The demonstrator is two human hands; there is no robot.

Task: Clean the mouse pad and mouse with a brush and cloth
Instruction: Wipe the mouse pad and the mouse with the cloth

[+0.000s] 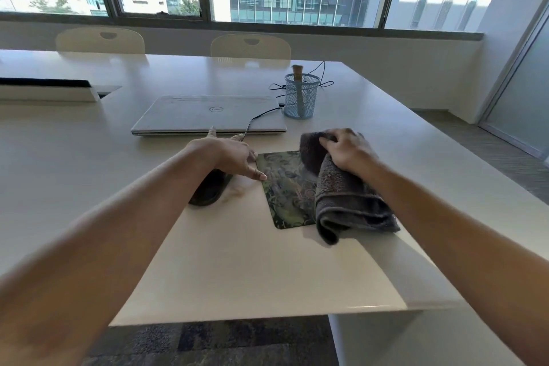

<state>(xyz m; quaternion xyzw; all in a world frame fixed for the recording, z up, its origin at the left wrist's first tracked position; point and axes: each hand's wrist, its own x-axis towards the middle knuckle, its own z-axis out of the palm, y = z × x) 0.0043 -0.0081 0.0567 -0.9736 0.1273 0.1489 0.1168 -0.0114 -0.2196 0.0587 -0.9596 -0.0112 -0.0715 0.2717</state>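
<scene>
Cloth (347, 205), soft and floppy, is gripped by the right hand (347, 148) on the thin mouse pad (285, 187), steadied by the flat left hand (231, 154).

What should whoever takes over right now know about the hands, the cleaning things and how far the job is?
Left hand: open, fingers straight, thumb pressing the mouse pad at its left edge.
Right hand: grips the grey cloth, which lies on the pad's right side.
Mouse: on the table left of the pad, partly hidden under the left wrist.
Brush: standing in the blue mesh cup beside the closed laptop, not in use.
Done: cannot tell whether anything was brushed or wiped clean.
To do: likely wipe the pad with the cloth, then the mouse.
</scene>
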